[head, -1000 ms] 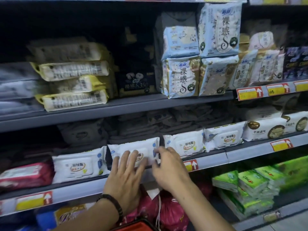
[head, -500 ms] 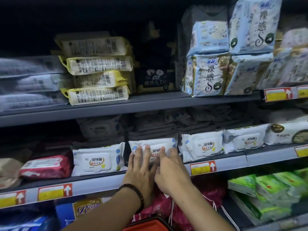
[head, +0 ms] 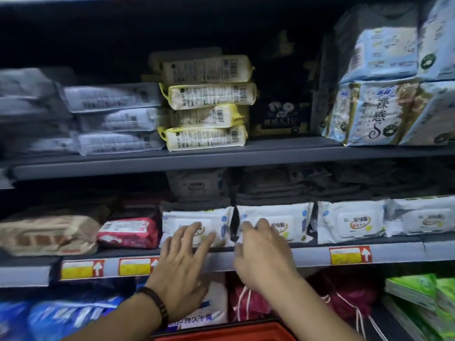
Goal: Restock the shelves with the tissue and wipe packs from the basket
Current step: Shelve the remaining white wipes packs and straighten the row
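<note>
Several white wipe packs lie in a row along the front of the middle shelf (head: 310,254). My left hand (head: 183,264), a dark bracelet on its wrist, touches the leftmost white wipe pack (head: 197,217) with spread, straight fingers. My right hand (head: 263,254) rests its fingertips on the front of the second white wipe pack (head: 293,217), with the thumb at the shelf edge. Neither hand grips a pack. The rim of the red basket (head: 221,334) shows at the bottom edge, below my forearms.
A red pack (head: 128,232) and a brown pack (head: 46,235) lie left of the white ones. Two more white packs (head: 349,222) continue to the right. Yellow-edged packs (head: 206,116) and blue-white packs (head: 374,112) fill the upper shelf. Green packs (head: 418,296) sit lower right.
My left hand has moved off the second white pack onto the pack to its left, so the hands are apart. The view has shifted left and slightly up.
</note>
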Tool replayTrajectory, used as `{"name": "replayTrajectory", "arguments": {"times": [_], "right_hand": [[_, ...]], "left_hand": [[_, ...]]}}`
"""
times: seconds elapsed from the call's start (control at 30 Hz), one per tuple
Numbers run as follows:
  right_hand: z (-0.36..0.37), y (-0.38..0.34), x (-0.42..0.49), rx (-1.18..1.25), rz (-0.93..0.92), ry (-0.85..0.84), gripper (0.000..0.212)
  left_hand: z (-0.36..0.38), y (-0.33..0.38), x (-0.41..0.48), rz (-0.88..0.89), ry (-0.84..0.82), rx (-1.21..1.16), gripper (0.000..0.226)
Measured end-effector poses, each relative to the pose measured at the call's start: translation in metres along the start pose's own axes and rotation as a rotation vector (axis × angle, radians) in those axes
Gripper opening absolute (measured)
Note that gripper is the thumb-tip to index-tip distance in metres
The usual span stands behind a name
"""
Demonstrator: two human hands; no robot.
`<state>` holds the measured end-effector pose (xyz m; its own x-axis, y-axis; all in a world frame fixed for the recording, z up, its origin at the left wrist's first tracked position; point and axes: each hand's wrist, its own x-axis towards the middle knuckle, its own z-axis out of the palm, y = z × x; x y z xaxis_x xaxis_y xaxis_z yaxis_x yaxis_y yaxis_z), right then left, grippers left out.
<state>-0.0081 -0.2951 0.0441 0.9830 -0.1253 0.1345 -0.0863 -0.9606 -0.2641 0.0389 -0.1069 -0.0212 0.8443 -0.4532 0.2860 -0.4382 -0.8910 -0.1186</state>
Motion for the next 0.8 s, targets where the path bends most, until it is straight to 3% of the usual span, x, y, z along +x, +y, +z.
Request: {"name": "replayTrajectory", "arguments": {"times": [0.13,0.27,0.37,0.53,0.63,0.8], "right_hand": [[0.035,-0.034,-0.004,0.07,-0.167,-0.024,0.055],[0.061,-0.053,0.002,0.051,-0.125,-0.08,0.079],[0.069,-0.062,0.011,0.09,-0.082,-0.105,0.082],[0.069,-0.063,0.023,0.096,-0.076,-0.111,0.074],[0.062,-0.061,0.028,0.104,-0.062,-0.143,0.068],[0.052,-0.051,0.021,0.064,-0.02,-0.106,0.065]], "left_hand": [[0.008,-0.032,-0.021,-0.122,0.004,-0.048,0.111],[0.01,-0.032,-0.018,-0.291,0.048,-0.508,0.105],[0.006,-0.034,-0.01,-0.346,0.104,-0.77,0.102],[0.013,-0.042,-0.003,-0.323,0.006,-0.775,0.105],[0.019,-0.04,0.0,-0.321,0.049,-0.801,0.107],[0.02,-0.03,0.002,-0.295,-0.009,-0.676,0.117]]}}
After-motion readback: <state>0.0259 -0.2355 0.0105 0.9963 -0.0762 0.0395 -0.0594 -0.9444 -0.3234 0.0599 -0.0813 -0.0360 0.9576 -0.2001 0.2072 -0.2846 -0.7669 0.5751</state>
